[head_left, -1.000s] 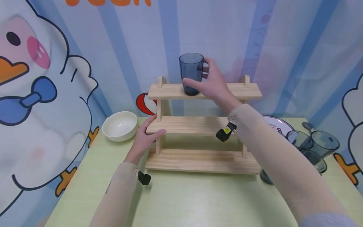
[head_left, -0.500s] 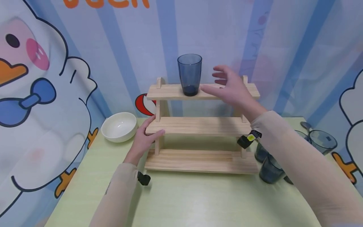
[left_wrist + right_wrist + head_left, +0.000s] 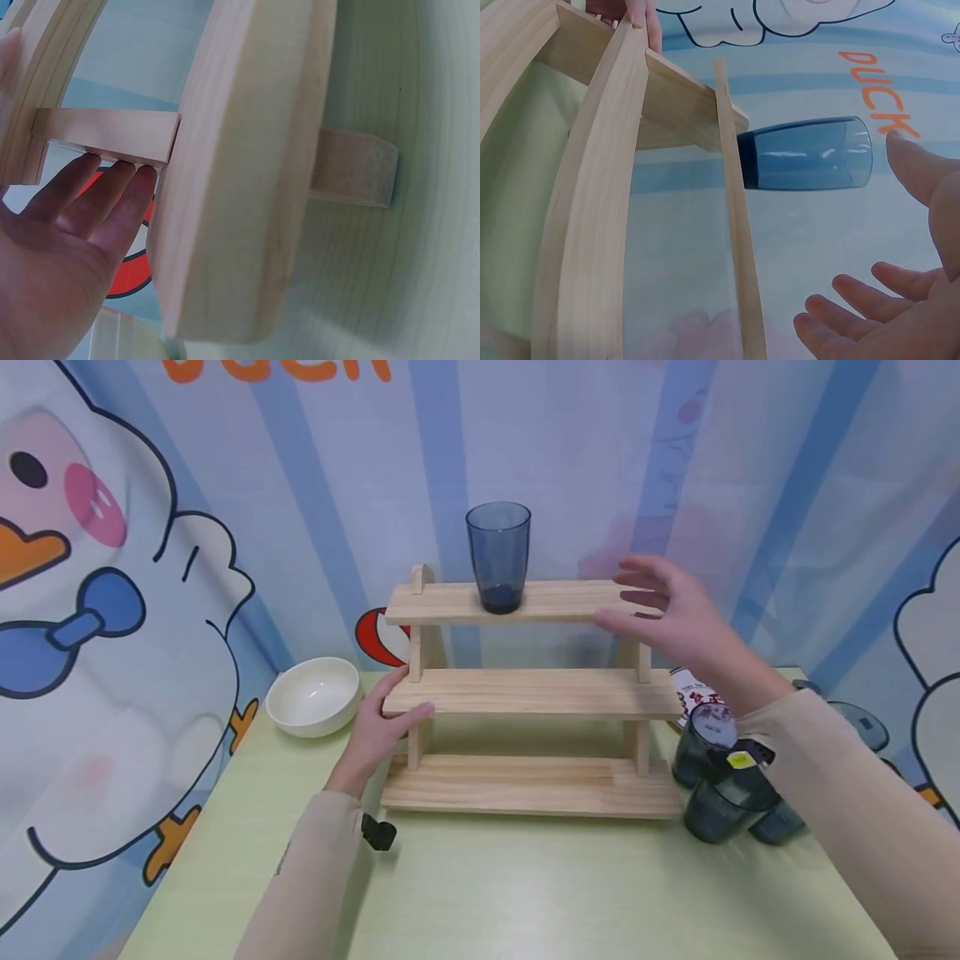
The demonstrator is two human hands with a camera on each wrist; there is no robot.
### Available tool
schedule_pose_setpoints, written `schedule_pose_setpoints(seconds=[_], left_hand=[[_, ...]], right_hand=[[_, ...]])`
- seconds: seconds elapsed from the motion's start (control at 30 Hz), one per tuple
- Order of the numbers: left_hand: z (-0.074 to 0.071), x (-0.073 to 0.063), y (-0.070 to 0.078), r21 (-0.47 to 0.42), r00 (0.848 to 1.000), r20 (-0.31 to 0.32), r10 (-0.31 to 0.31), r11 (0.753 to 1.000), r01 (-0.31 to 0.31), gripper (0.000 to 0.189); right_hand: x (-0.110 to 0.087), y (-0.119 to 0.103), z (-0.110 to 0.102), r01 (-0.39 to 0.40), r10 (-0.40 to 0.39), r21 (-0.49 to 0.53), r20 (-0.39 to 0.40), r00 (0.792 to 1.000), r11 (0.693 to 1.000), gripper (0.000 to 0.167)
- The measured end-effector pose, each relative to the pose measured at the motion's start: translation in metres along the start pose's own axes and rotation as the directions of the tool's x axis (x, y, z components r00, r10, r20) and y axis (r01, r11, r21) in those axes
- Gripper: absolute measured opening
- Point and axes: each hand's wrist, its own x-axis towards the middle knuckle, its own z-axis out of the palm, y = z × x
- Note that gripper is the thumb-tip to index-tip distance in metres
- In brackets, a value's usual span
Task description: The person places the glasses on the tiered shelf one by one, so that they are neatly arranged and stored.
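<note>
A three-tier wooden shelf [image 3: 540, 692] stands on the table. My left hand [image 3: 378, 722] grips the left end of its middle tier, thumb along the front edge. In the left wrist view the fingers [image 3: 124, 195] of that hand lie against the side upright. On the top tier a blue-tinted glass [image 3: 499, 557] stands upright, left of the middle. My right hand [image 3: 671, 610] is over the top tier's right end, fingers spread and holding nothing. In the right wrist view the glass [image 3: 806, 155] is apart from the right hand [image 3: 900, 285].
Several dark tinted glasses [image 3: 705, 747] stand right of the shelf, partly behind the right sleeve. A plate with a printed pattern [image 3: 693, 692] lies behind them. A white bowl [image 3: 313, 697] sits on the table [image 3: 480, 893] at the left. A cartoon-printed curtain [image 3: 337, 468] hangs behind.
My right hand has let go of the glass on the top tier and moved right, away from it. The left hand stays on the shelf.
</note>
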Motion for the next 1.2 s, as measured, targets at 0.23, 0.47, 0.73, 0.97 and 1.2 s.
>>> schedule_pose_setpoints(seconds=[0.23,0.47,0.73,0.97,1.2], left_hand=[[0.001,-0.001,0.001,0.005,1.0,0.006,0.01,1.0,-0.01,0.082],[0.002,-0.001,0.0,-0.003,1.0,0.01,-0.009,1.0,0.01,0.082],[0.0,0.001,0.001,0.004,0.999,0.021,-0.024,1.0,0.023,0.081],[0.001,0.001,0.004,-0.01,0.999,0.018,-0.033,0.999,0.033,0.082],[0.001,0.0,0.003,-0.008,0.999,0.009,-0.032,0.999,0.032,0.081]], right_hand=[[-0.023,0.016,-0.021,-0.02,0.018,-0.081,-0.025,1.0,0.997,0.086],[-0.048,0.036,-0.045,-0.046,0.044,-0.173,-0.016,0.999,0.984,0.083],[-0.081,0.052,-0.063,-0.065,0.049,-0.292,-0.065,0.997,0.954,0.082],[-0.108,0.068,-0.074,-0.081,0.038,-0.34,-0.13,0.991,0.937,0.084],[-0.132,0.1,-0.078,-0.066,0.015,-0.388,-0.132,0.991,0.919,0.082]])
